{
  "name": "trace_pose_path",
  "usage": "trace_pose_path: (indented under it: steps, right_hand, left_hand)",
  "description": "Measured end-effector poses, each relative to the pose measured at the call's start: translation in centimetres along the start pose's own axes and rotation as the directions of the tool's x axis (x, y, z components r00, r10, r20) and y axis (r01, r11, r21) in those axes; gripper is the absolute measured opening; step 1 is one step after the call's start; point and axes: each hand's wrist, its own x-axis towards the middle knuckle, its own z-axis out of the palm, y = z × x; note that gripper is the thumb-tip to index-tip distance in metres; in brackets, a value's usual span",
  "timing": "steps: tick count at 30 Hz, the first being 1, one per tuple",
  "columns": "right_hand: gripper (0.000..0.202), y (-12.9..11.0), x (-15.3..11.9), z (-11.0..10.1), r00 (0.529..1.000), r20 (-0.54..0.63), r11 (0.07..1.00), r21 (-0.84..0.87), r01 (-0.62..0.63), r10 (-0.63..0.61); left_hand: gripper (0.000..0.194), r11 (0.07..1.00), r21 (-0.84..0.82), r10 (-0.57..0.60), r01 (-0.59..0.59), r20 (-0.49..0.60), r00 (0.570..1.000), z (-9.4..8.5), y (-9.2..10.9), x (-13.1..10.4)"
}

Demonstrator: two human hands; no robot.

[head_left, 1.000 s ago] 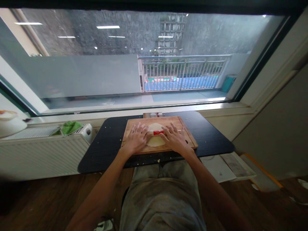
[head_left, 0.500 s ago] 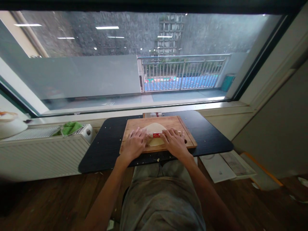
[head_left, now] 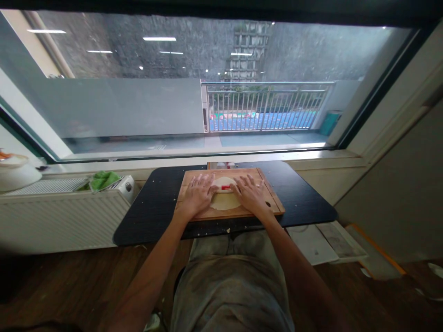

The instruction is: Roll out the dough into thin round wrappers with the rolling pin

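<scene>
A flattened sheet of pale dough (head_left: 226, 201) lies on a wooden cutting board (head_left: 268, 191). Across it runs a rolling pin (head_left: 226, 187), its middle marked by a red label and its ends covered by my hands. My left hand (head_left: 199, 193) rests palm down on the pin's left part, fingers stretched forward. On the right part my right hand (head_left: 251, 191) lies in the same way, fingers spread and thumb toward the label. Both hands press on the pin from above rather than wrapping round it.
The board stands on a black table (head_left: 304, 203) dotted with small crumbs. A white radiator (head_left: 62, 221) with a green cloth (head_left: 103, 180) on top is at left. Beyond the table is a large window (head_left: 138, 106). White panels (head_left: 311, 244) lie low at right.
The rolling pin has moved forward, away from me, over the dough, and both hands have gone with it. My fingers are stretched further forward, and more dough shows on the near side.
</scene>
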Motion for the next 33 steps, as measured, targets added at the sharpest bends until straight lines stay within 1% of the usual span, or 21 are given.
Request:
trace_pose_path:
  steps: [3,5,6,8,11,13,16,18,20,22,25,27,29,31,33]
  right_hand:
    - [0.047,0.5,2.0,-0.3,0.994,0.021,0.992,-0.058,0.107,-0.106]
    - [0.046,0.8,2.9,-0.4,0.981,0.042,0.976,-0.101,0.191,-0.188]
    - [0.047,0.9,3.2,-0.4,0.976,0.053,0.970,-0.113,0.215,-0.210]
    - [0.047,0.8,3.2,-0.3,0.979,0.056,0.973,-0.112,0.201,-0.195]
    - [0.047,0.3,1.9,0.0,0.997,0.000,0.995,-0.063,0.078,-0.078]
    - [0.052,-0.1,0.3,0.1,0.997,-0.061,0.999,-0.032,0.036,-0.038]
    - [0.056,-0.5,-2.3,-0.2,0.991,-0.126,0.999,-0.004,0.039,-0.039]
    - [0.057,-0.6,-3.6,-0.5,0.991,-0.123,0.998,0.007,0.057,-0.055]
    - [0.058,-0.6,-4.2,-0.6,0.992,-0.115,0.998,0.009,0.058,-0.057]
    - [0.059,-0.5,-4.0,-0.6,0.994,-0.102,0.999,0.007,0.047,-0.046]
    - [0.056,-0.4,-2.5,-0.2,0.998,-0.056,1.000,0.007,0.027,-0.027]
    - [0.055,-0.2,-1.1,0.2,0.999,-0.036,1.000,-0.001,0.009,-0.009]
    - [0.054,0.1,0.3,0.5,0.999,-0.045,1.000,-0.022,0.002,-0.003]
    - [0.050,0.4,1.5,0.5,0.997,-0.058,0.997,-0.066,0.044,-0.048]
    - [0.048,0.6,2.5,0.3,0.989,-0.042,0.983,-0.125,0.134,-0.140]
  left_hand:
    - [0.061,0.999,-0.010,-0.047,0.047,0.017,0.999,0.0,-0.3,2.3]
    - [0.061,0.997,-0.013,-0.077,0.077,0.032,0.997,0.0,-0.4,3.3]
    - [0.061,0.996,-0.015,-0.090,0.091,0.036,0.995,0.0,-0.4,3.6]
    - [0.060,0.995,-0.020,-0.098,0.099,0.033,0.995,0.1,-0.3,3.6]
    - [0.060,0.996,-0.028,-0.084,0.084,0.015,0.996,0.1,0.2,2.2]
    - [0.063,0.995,-0.030,-0.099,0.099,-0.001,0.995,-0.2,0.8,0.6]
    - [0.066,0.993,-0.017,-0.115,0.114,-0.051,0.992,-0.6,1.9,-2.0]
    - [0.068,0.994,-0.008,-0.113,0.113,-0.066,0.991,-0.7,2.4,-3.4]
    - [0.070,0.994,0.001,-0.105,0.106,-0.076,0.992,-0.5,2.5,-4.2]
    - [0.069,0.997,0.006,-0.082,0.083,-0.081,0.993,-0.3,2.2,-4.3]
    - [0.063,1.000,-0.004,-0.031,0.031,-0.052,0.998,0.0,1.1,-3.2]
    - [0.059,1.000,-0.019,-0.007,0.007,-0.018,1.000,0.0,0.3,-1.9]
    - [0.058,1.000,-0.029,-0.004,0.004,0.005,1.000,-0.1,-0.2,-0.4]
    - [0.060,0.999,-0.031,-0.029,0.029,0.011,1.000,-0.1,-0.5,1.0]
    - [0.062,0.997,-0.032,-0.066,0.066,0.010,0.998,0.0,-0.6,2.2]
